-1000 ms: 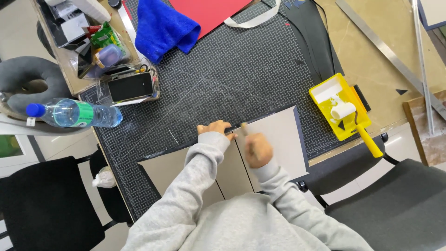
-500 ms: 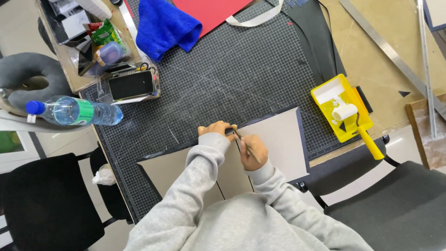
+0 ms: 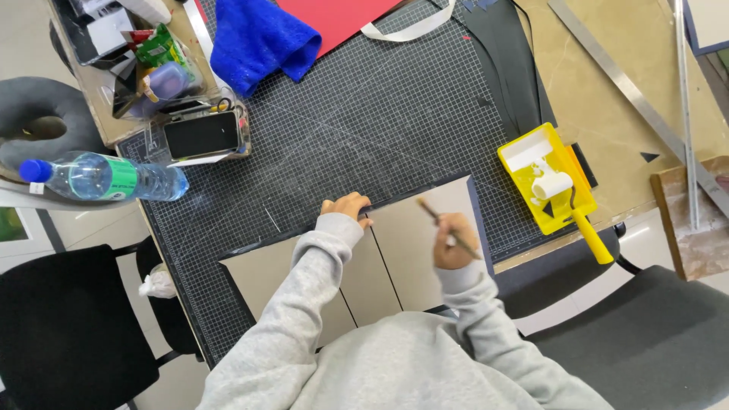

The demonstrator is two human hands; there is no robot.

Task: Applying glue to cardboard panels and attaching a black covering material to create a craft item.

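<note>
I see my right hand (image 3: 453,244) clenched around a thin brown brush (image 3: 446,226), angled above the grey cardboard panel (image 3: 414,250). My left hand (image 3: 346,207), fingers curled, presses that panel's far edge.

On the dark gridded cutting mat (image 3: 364,129) before you: a crumpled bright blue cloth (image 3: 258,38) at the far edge, just beside a red sheet (image 3: 334,17). To your left, a clear plastic water bottle with a blue cap and green label (image 3: 102,177) lying on its side; near it, a black phone in a clear tray (image 3: 201,134). To your right, a yellow paint tray holding a small white roller (image 3: 548,182); beyond it, long metal rulers (image 3: 630,99).
</note>
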